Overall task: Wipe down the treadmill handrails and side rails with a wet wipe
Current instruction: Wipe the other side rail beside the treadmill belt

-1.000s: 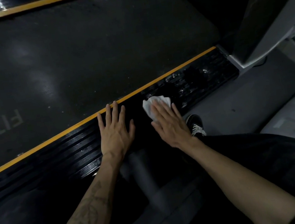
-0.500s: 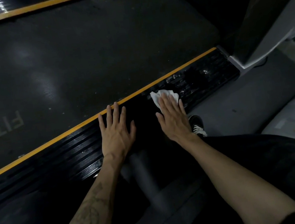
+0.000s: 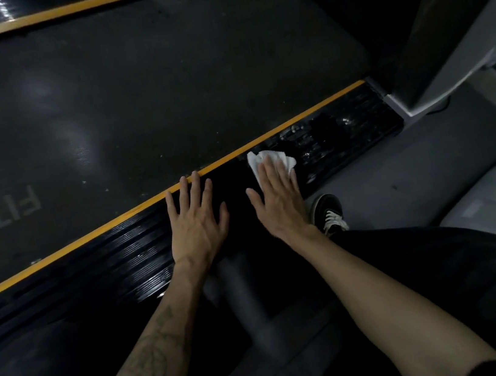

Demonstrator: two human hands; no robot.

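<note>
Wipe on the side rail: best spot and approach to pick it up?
Pinch the crumpled edge of the wipe that sticks out past the right hand's fingertips, coming from above. It lies flat on the ribbed side rail, so only those raised folds probably offer purchase.

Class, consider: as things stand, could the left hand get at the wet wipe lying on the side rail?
Probably yes. The left hand lies flat on the side rail beside the right hand, with only bare rail between them. But the right hand's fingers cover most of the wet wipe; only its far edge shows.
</note>
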